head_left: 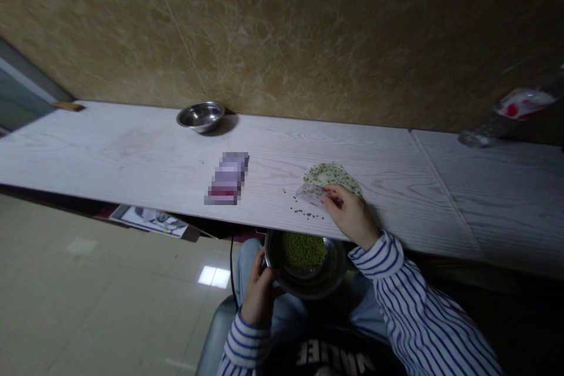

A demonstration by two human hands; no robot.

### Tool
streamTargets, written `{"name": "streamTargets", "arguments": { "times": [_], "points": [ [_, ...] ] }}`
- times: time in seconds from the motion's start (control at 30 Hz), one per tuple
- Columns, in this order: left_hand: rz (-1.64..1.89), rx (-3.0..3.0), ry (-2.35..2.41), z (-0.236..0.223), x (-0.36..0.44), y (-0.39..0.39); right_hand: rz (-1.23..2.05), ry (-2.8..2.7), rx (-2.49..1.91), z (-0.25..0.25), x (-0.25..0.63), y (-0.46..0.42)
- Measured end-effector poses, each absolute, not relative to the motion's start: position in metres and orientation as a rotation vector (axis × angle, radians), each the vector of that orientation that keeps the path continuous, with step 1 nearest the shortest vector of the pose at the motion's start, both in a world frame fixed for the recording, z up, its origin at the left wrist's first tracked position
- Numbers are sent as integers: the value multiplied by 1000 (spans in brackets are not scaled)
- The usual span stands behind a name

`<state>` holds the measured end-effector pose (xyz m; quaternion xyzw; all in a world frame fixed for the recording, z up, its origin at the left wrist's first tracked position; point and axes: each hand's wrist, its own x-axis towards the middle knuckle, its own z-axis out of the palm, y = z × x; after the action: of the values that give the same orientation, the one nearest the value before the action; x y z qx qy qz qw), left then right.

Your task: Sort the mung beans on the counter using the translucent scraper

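Note:
My left hand [259, 294] is closed on the left rim of a metal bowl [338, 267], which I hold over my lap just below the table's front edge. Green beans, like mung beans [304, 249], cover the bowl's bottom. My right hand [352, 217] pinches a thin, translucent, pale pinkish plastic piece [312, 191] low over the tabletop; its exact kind is unclear. Beside and partly behind that hand lies a flat pile of green beans mixed with something whitish [330, 174]. Several loose beans [308, 214] are scattered between the pile and the front edge.
A small metal bowl [201, 117] stands by the wall at the back left. A pixelated, flat rectangular object [228, 179] lies left of the pile. At the far right a clear plastic bottle [506, 114] leans or stands near the wall. Papers [152, 220] show on a shelf below the pale wooden table [145, 153].

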<state>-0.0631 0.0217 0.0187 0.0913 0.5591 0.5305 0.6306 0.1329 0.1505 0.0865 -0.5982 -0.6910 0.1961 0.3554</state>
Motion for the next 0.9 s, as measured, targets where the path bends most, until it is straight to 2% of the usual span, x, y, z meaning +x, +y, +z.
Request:
{"name": "streamTargets", "arguments": {
  "times": [0.53,0.9],
  "points": [
    [1243,218,1303,20,-82,24,627,-1925,-1521,94,118,170],
    [1308,213,1295,10,-89,21,972,-2133,-1330,110,78,246]
  ]
}}
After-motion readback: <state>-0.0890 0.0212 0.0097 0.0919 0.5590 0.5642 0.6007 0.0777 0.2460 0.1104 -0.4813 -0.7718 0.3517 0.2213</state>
